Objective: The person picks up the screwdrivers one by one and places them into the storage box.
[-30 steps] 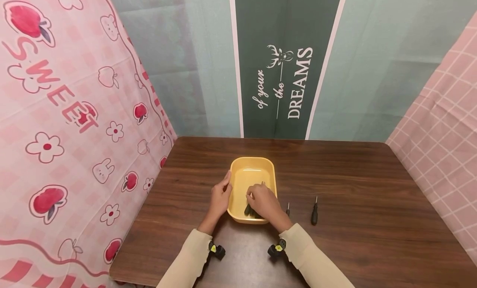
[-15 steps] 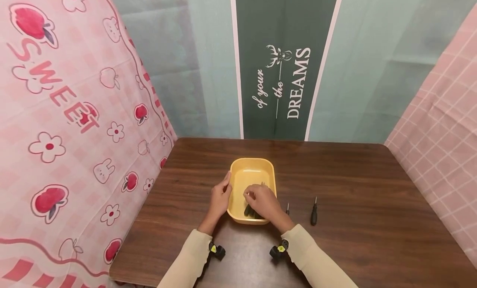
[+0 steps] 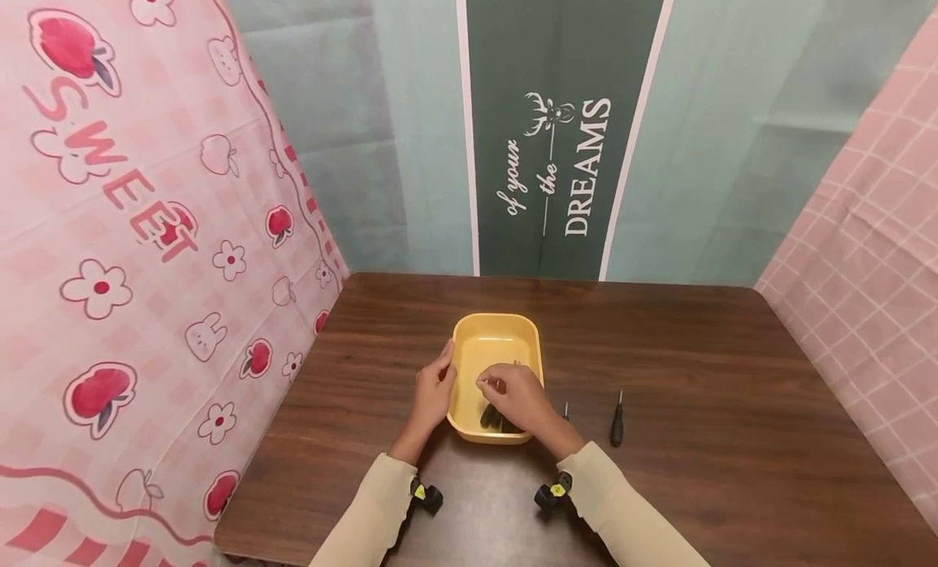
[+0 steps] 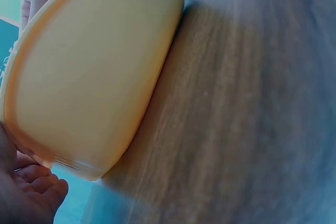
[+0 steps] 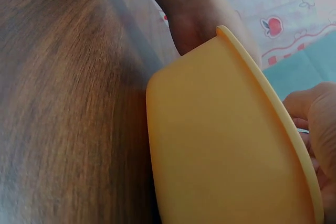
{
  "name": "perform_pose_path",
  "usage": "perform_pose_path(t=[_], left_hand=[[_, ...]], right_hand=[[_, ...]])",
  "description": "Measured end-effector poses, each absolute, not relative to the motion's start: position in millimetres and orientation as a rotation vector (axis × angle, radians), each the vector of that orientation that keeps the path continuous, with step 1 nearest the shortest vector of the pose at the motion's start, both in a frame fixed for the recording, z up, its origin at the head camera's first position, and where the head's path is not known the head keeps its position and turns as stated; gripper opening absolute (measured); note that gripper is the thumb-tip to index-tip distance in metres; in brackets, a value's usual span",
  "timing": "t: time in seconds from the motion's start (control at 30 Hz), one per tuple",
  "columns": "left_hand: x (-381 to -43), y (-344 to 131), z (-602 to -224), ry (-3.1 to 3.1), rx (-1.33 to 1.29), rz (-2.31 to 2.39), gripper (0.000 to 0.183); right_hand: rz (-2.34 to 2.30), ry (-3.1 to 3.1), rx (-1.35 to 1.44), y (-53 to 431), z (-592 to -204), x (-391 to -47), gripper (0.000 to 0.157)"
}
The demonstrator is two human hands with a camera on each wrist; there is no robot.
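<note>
A yellow plastic box (image 3: pixel 494 327) stands in the middle of the table. My left hand (image 3: pixel 434 388) grips its left side, thumb near the rim and fingers curled against the outer wall. Inside, black-handled screwdrivers (image 3: pixel 489 416) lie at the near end, partly covered by my right hand (image 3: pixel 516 396). That hand reaches over the right wall with bent fingers, thumb and index finger together. A thin metal shaft (image 5: pixel 303 130) glints among its fingers in the right wrist view; the rest of the held piece is hidden.
On the brown wooden table (image 3: pixel 696 371), a black screwdriver (image 3: pixel 618 424) lies right of the box. Another screwdriver's shaft (image 3: pixel 566 410) shows beside my right wrist. Printed cloths hang at the left, back and right.
My right thumb and fingertips have shifted slightly left inside the box, uncovering a little more of the handles. The left hand stays on the wall.
</note>
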State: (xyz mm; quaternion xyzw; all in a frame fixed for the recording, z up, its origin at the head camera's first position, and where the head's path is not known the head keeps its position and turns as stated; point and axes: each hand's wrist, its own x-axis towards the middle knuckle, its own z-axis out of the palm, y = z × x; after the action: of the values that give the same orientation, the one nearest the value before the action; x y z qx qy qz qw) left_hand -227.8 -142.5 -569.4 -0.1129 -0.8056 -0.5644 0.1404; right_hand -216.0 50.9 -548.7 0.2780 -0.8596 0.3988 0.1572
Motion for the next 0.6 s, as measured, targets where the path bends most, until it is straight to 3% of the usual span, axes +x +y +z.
perform_pose_path(t=[0.6], left_hand=[[-228,-143,-570,-2.320,-0.295,-1.634,0.039]], right_hand=[[1.169,-2.426,0.682,86,-537,-210,0.004]])
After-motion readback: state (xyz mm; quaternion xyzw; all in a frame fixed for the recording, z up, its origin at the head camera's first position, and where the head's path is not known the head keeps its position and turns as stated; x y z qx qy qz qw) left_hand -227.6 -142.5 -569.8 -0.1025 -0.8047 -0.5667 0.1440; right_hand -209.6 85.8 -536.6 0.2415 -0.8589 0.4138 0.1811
